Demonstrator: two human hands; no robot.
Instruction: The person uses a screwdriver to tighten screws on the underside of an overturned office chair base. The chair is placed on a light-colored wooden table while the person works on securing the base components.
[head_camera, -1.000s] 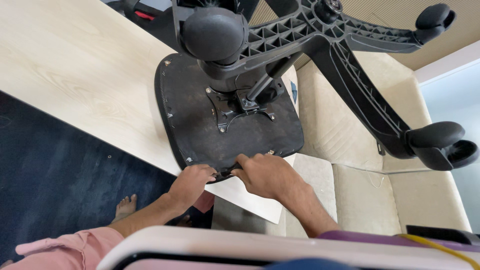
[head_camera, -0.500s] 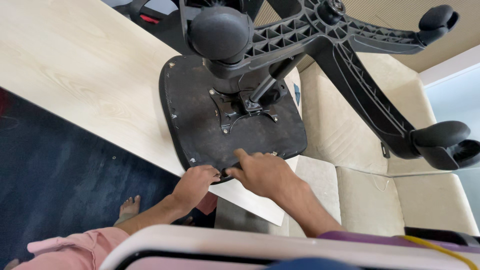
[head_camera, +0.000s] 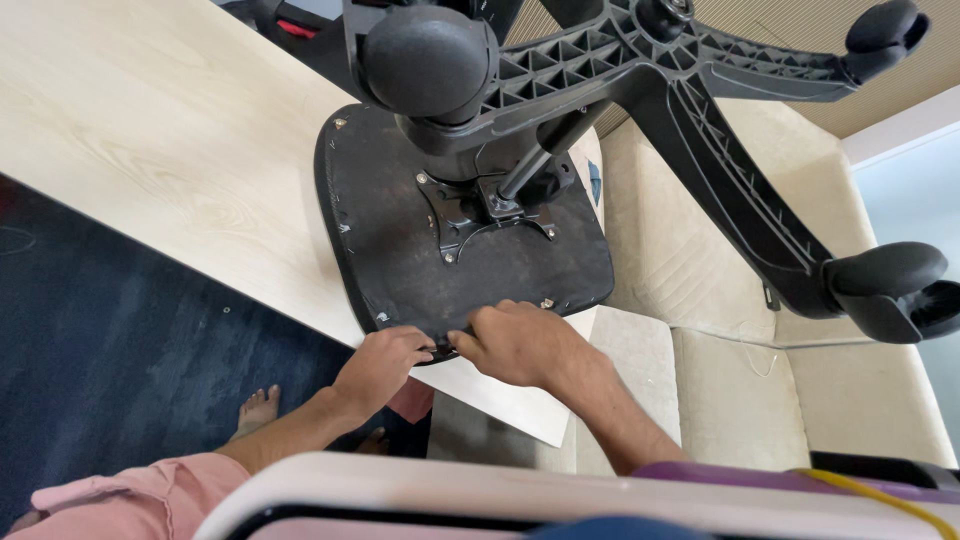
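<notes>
Left hand (head_camera: 385, 362) and right hand (head_camera: 520, 343) grips closed on near edge of upturned chair seat (head_camera: 400, 250), pale wood table (head_camera: 150, 150) beneath, dark blue carpet (head_camera: 100, 370) left, beige sofa (head_camera: 740, 400) right

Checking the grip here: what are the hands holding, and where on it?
Both the left hand and right hand grip the near edge of the upturned black chair seat, fingers curled over its rim.

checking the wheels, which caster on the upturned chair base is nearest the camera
The big round caster at top centre, above the seat underside; the other two sit smaller, at the right edge.
</notes>
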